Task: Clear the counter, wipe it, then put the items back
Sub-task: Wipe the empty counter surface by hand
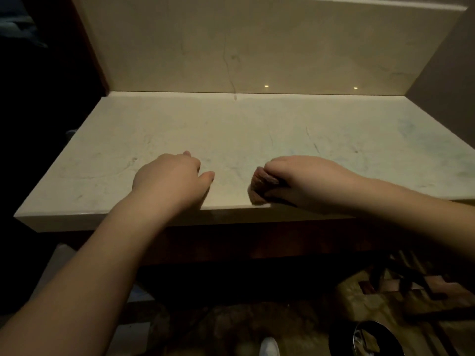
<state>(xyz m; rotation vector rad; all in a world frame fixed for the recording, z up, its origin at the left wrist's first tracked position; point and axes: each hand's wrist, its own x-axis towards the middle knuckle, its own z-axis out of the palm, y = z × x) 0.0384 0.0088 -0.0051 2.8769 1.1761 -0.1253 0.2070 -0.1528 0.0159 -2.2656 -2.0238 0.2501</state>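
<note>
At the front edge of the counter (231, 124), toward six o'clock, the right hand (303, 181) holds a bunched brownish cloth (259, 186), fingers curled over its top and thumb tucked against its near side. The cloth sticks out of the hand toward nine o'clock and touches the stone right at the lip. The left hand (172, 178) rests on the counter just beside it at nine o'clock, holding nothing, its fingers loosely bent and its thumb pointing at the cloth. The counter's long axis runs from nine to three o'clock, and nearly all its bare surface lies at twelve o'clock from the cloth, up to the back wall (257, 47). The wiping stroke probably has to travel away from the body, and the right hand is the one placed to make it. Nothing else stands on the counter, so clearing looks done and wiping is likely the step in hand.
</note>
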